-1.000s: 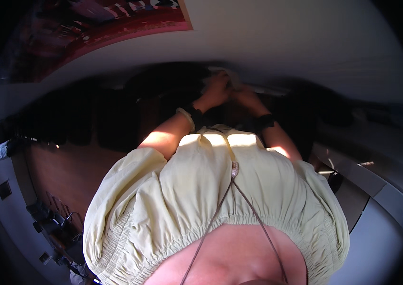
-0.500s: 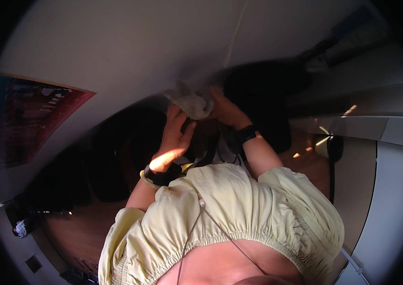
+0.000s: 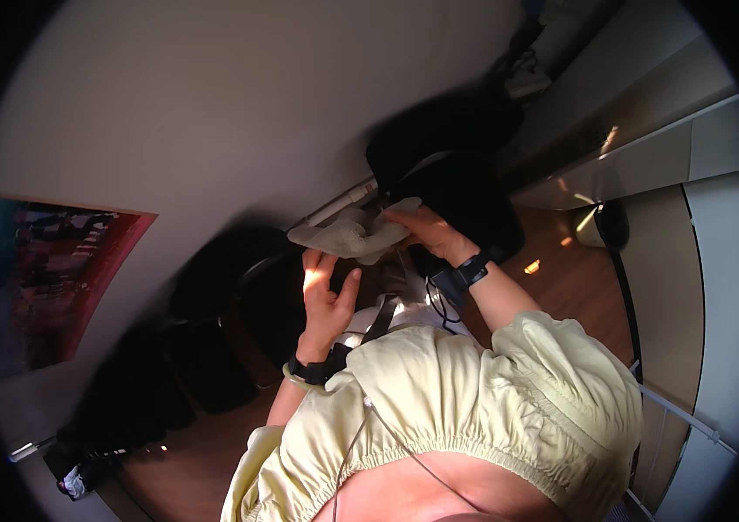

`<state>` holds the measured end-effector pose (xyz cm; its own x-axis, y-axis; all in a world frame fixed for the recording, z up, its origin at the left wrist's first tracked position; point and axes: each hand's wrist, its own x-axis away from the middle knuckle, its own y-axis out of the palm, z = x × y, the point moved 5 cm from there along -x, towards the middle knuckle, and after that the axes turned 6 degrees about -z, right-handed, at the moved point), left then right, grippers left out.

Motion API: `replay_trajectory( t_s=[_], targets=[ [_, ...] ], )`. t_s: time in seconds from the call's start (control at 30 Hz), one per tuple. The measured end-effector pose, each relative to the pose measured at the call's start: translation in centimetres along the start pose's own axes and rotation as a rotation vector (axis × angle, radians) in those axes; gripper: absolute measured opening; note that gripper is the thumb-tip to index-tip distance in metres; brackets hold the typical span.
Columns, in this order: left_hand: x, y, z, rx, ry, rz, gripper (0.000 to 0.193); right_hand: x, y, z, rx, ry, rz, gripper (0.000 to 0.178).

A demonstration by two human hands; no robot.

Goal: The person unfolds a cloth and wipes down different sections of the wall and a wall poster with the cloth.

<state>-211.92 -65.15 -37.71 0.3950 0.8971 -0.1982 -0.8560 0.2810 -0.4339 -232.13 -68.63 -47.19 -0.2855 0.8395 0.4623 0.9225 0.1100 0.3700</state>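
Observation:
A crumpled greyish-white cloth (image 3: 343, 235) hangs spread in front of me, at the middle of the view. My right hand (image 3: 432, 233) pinches its right part between thumb and fingers. Below the cloth's left part is my left hand (image 3: 326, 300), its fingertips at the lower edge of the fabric and its thumb standing well apart. Whether those fingertips press on the cloth or only brush it is hard to see. Both wrists wear black bands, and a dark cable loops by the right one.
Black chairs (image 3: 213, 274) line a pale wall (image 3: 213, 104) on the left, with another dark chair (image 3: 452, 130) beyond my right hand. A red and dark picture (image 3: 65, 278) hangs on that wall. A white rail (image 3: 683, 413) stands at right above the brown floor (image 3: 552, 248).
The cloth has come lower and nearer, opening out wider to the left. My right hand has moved down and right with it; my left hand has dropped slightly. The view has turned.

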Motion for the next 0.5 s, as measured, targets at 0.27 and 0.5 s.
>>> replay_trajectory(
  t_s=[0.27,0.5],
  targets=[
    [7.9,4.6,0.9,0.24,0.024,0.008,0.043,14.7,-0.2,-1.9,-0.047,-0.748,0.473,0.021],
    [8.9,11.5,6.9,0.338,0.21,-0.199,0.053,26.9,-1.7,-3.1,-0.393,-0.86,0.472,0.021]
  ],
)
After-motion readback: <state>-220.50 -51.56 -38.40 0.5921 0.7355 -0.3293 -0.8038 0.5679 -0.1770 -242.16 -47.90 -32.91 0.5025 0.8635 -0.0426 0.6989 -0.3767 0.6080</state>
